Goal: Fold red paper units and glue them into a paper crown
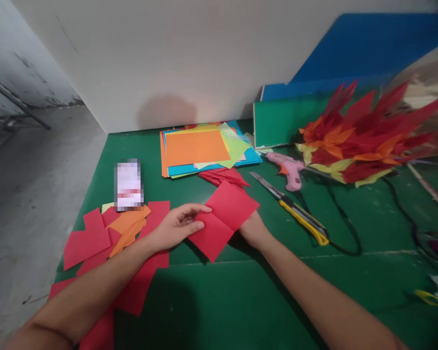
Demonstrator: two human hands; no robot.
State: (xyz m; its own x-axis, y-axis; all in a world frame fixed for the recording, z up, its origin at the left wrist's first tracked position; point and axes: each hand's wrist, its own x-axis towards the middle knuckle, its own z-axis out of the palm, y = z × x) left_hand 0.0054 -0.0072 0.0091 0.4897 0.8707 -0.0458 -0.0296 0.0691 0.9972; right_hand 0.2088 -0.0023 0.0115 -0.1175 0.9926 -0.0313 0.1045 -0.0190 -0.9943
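A square of red paper (pixel 226 218) with a crease across its middle is held above the green table. My left hand (pixel 180 221) pinches its left corner between thumb and fingers. At the right edge, my right hand (pixel 254 229) grips the same sheet from behind, its fingers mostly hidden by the paper. Just beyond the sheet lies a small pile of folded red paper pieces (pixel 228 176). A yellow-handled utility knife (pixel 302 221), blade extended, rests to the right of my right hand, with a pink glue gun (pixel 291 171) behind it.
Loose red paper pieces (pixel 87 247) and orange scraps (pixel 129 226) lie under and beside my left forearm, near a phone (pixel 129 185). Coloured sheets (pixel 197 148) are stacked at the back. A red and orange paper flower arrangement (pixel 365 138) stands right; a black cord (pixel 345 214) trails below.
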